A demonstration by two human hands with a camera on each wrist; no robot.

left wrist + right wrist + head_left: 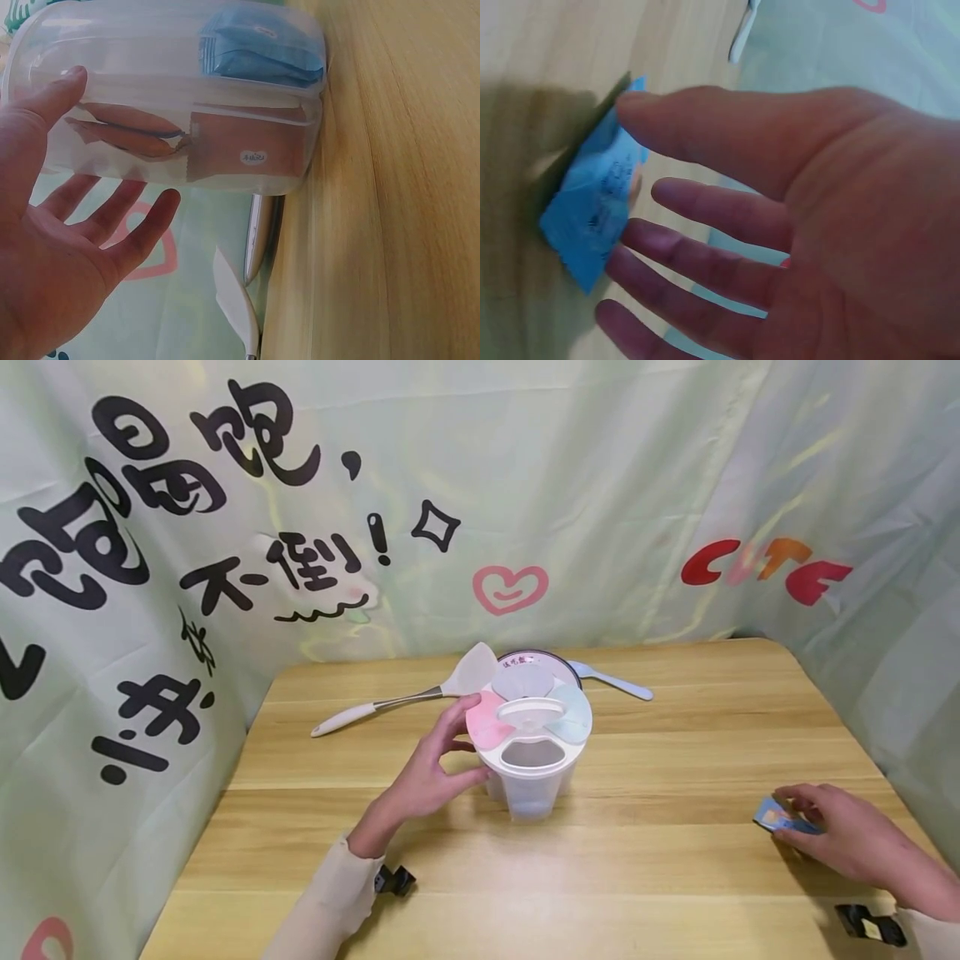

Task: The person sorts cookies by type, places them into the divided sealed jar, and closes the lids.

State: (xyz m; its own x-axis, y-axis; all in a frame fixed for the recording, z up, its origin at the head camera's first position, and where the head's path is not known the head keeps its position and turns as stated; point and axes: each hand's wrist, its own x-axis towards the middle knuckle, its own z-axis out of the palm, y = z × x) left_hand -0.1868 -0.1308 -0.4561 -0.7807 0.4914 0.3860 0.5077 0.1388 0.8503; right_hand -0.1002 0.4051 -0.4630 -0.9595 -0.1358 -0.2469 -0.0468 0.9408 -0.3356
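Observation:
A clear plastic box point(531, 793) with separate compartments stands mid-table. Its white lid has pink point(489, 720), pale blue point(572, 714) and lilac flaps; the front opening is uncovered. My left hand point(431, 777) grips its left side, thumb toward the front and fingers farther back. Through the wall in the left wrist view show a blue packet point(262, 45) and brown packets point(247, 146). Far to the right, my right hand point(847, 831) holds a small blue packet point(592, 199) between thumb and fingers, low over the wood. Its thumb tip lies at the packet's upper end.
Behind the box is a round dark-rimmed plate point(551, 657), partly hidden. A white spatula point(345, 718) lies to its left, and a light blue utensil point(618, 683) to its right. Printed cloth point(600, 485) hangs around the wooden table point(675, 893).

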